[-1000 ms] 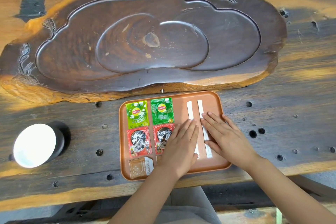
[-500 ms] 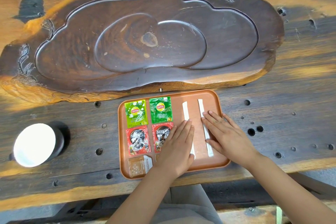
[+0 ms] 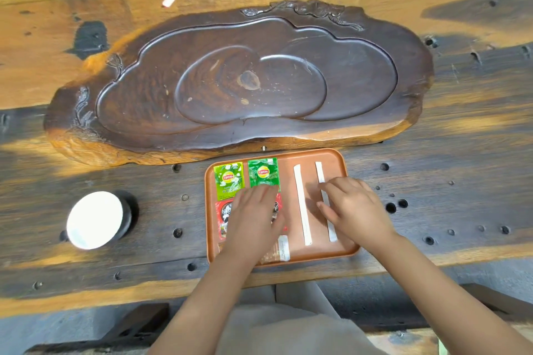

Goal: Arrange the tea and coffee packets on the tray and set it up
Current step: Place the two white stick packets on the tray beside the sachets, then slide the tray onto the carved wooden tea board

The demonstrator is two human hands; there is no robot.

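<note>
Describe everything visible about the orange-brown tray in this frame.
The tray is a shallow rounded rectangle with a low raised rim, matte terracotta, plastic-looking. It lies flat on the wooden table, close in front of the carved dark wood slab. On it: two green Lipton packets at the far left, red packets below them, a brownish sachet near the front edge, two white sticks lengthwise on the right. The left hand covers the red packets; the right hand rests on the right stick.
</note>
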